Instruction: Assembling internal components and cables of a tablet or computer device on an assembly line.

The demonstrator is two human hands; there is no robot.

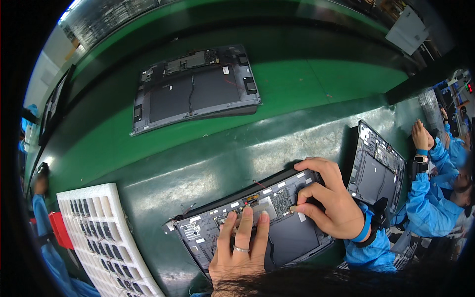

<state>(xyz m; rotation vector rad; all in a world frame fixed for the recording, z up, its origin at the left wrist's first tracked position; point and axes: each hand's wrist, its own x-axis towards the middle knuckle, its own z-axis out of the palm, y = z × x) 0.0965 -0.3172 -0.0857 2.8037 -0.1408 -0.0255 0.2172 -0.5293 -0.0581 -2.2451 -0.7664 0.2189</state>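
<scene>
An opened laptop base (292, 237) lies tilted on the bench in front of me, its circuit board and dark battery area showing. My left hand (240, 247), with a ring on one finger, rests stretched fingertips on the silver middle of the board. On the right part of the board, the thumb and index finger of my right hand (336, 208) come together in a pinch. Whatever lies between those fingertips is too small to make out. Another right-hand finger reaches to the laptop's far edge. A thin red wire (258, 183) sticks up at that edge.
Beyond lies another laptop base (183, 94) on a green strip; a third laptop base (376, 173) stands close on my right. A white foam tray (116, 237) of small black parts is at left, beside a red bin (60, 230). Co-workers in blue sit at right (435, 198).
</scene>
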